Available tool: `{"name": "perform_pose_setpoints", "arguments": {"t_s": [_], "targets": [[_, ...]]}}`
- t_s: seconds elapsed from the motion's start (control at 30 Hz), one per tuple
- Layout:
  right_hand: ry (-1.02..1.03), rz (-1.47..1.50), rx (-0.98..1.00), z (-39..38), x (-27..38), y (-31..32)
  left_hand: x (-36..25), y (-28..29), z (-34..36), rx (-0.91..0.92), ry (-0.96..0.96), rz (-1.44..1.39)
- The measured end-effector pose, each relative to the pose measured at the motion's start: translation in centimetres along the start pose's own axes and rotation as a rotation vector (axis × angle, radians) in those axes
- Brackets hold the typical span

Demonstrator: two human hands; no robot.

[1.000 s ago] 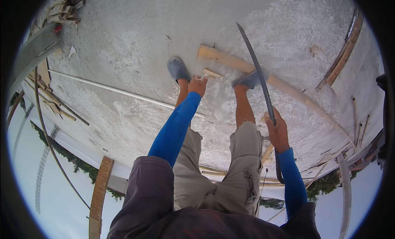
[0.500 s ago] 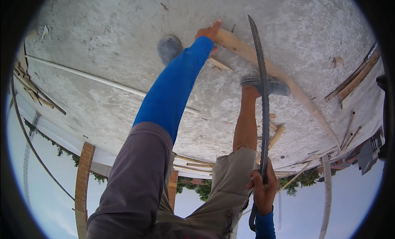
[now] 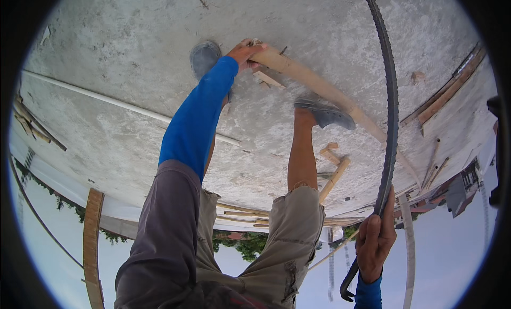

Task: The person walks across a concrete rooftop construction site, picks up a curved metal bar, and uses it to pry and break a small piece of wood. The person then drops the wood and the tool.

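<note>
My left hand (image 3: 246, 52), at the end of a blue sleeve, grips the end of a long wooden board (image 3: 319, 88) that slants away to the right along the concrete floor. My right hand (image 3: 377, 242) is closed round the lower part of a long ribbed steel pry bar (image 3: 392, 112). A short bent hook at the bar's end shows below that hand; its other end runs past the top of the picture. In the picture the bar crosses over the board. Small wood scraps (image 3: 269, 79) lie close to my left hand.
My grey shoes stand either side of the board's near end. A white pipe (image 3: 133, 111) lies at left. Nailed wood pieces (image 3: 335, 177) are right of my leg; more timber (image 3: 452, 93) lies at far right, with poles (image 3: 37, 125) at far left.
The pry bar and my right hand have moved right, and the bar's hooked end has come into fuller view. My left hand, still on the board's end, sits slightly lower and further left.
</note>
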State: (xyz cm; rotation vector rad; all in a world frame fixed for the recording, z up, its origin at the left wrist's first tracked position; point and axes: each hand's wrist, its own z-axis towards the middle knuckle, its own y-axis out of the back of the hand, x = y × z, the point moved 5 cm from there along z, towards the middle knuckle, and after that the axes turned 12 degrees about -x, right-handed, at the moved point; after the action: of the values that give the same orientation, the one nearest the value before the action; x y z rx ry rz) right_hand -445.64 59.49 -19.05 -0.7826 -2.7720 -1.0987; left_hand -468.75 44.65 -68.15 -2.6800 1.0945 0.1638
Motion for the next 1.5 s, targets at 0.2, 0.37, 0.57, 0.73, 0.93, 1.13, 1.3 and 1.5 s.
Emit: {"name": "perform_pose_setpoints", "arguments": {"t_s": [0.2, 0.37, 0.57, 0.73, 0.93, 1.13, 1.3, 1.5], "targets": [[0.187, -0.275, 0.338, 0.8, -2.6, -3.4, 0.6, 0.7, 0.3, 0.064, 0.042, -0.056], [-0.073, -0.120, 0.312, -0.6, -3.4, -2.9, 1.0, 1.4, 0.4, 0.120, 0.029, -0.003], [-0.058, 0.043, -0.019, 0.8, -1.8, -1.7, 0.9, 1.2, 1.2, 0.045, 0.062, 0.001], [0.166, -0.283, 0.269, -0.1, -3.7, -6.3, 1.1, 1.2, 0.8, 0.050, 0.043, 0.027], [0.022, -0.095, 0.252, -2.1, -3.1, -6.0, 1.8, 1.5, 1.0, 0.095, 0.026, 0.029], [0.005, -0.005, -0.018, 0.3, -2.0, -3.9, 1.6, 1.5, 1.5, 0.067, 0.037, -0.010], [0.057, -0.273, 0.335, -0.8, -4.9, -8.0, 1.8, 1.6, 1.2, 0.114, 0.002, 0.017], [0.000, -0.136, 0.248, -2.3, -3.3, -6.4, 1.6, 1.7, 2.5, 0.090, -0.024, 0.067]]}}
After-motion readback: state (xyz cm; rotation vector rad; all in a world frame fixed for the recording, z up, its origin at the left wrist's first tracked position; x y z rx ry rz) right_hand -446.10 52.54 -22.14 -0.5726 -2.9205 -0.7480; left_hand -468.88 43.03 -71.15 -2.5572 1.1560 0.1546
